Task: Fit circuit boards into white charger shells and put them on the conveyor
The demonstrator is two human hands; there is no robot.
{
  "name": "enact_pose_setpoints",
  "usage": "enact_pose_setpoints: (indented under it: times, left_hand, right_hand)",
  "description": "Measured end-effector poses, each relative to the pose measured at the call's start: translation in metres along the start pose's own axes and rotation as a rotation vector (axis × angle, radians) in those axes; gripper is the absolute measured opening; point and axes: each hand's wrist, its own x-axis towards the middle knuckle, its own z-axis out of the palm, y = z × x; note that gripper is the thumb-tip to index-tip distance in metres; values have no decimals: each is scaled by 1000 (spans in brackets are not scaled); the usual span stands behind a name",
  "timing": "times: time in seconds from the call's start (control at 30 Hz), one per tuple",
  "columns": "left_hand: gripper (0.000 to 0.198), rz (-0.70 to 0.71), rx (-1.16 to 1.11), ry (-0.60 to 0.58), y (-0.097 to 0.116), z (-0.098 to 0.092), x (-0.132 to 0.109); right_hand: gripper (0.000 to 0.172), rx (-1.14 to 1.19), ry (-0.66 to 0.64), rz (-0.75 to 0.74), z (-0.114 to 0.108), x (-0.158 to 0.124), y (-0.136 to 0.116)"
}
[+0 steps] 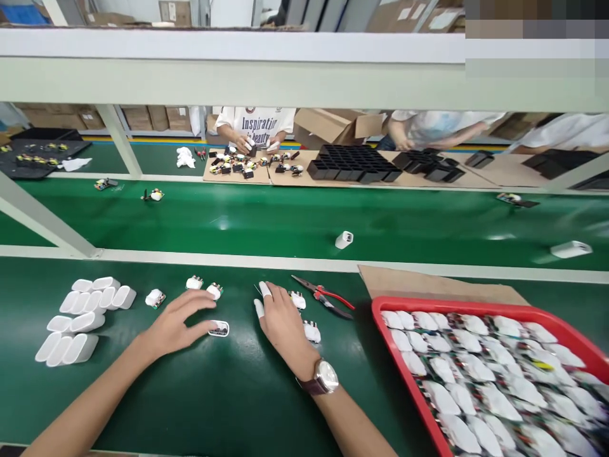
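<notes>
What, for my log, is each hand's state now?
Left hand: open, thumb at the white oval plastic casing.
Right hand: partly curled; cannot tell if holding anything.

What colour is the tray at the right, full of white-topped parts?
Red; the tray shows in the head view.

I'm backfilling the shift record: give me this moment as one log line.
left hand: open, thumb at white housing | right hand: near pliers, grip unclear | red tray: white parts inside

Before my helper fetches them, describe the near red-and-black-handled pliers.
Find the big red plastic tray. Beside its far-left corner, on the green bench, lie pointed metal pliers, told from nearby white parts by red-and-black handles.
</notes>
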Motion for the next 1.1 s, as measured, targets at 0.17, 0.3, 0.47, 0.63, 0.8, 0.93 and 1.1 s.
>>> enact_pose_setpoints:
  times: [0.17,0.3,0.47,0.63,0.8,0.93,1.1]
  left_hand:
    - [15,90,-41,-70,1,25,-29]
    - [15,49,-29,-50,-2,41,-38]
    - [36,-183,-77,-10,-6,53,-45]
    - [50,-212,-80,-14,-6,59,-47]
    - [46,-214,-62,-22,-4,59,-48]
    - [46,-174,-6,21,0,60,-47]
    - [38,-91,117,67,7,59,-44]
  right_hand:
    - [29,0,-72,-2,7,0,2]
    - [29,128,-130,-62,-16,-2,-23]
    - [23,300,-275,-166,-47,-20,-57]
    - [19,76,-387,-260,-47,-28,-66]
    - [23,-46,-502,-255,-49,-17,-73]
    - [24,-92,-509,-270,-51,-14,-80]
    - [27,-124,-470,-274,-49,-15,-87]
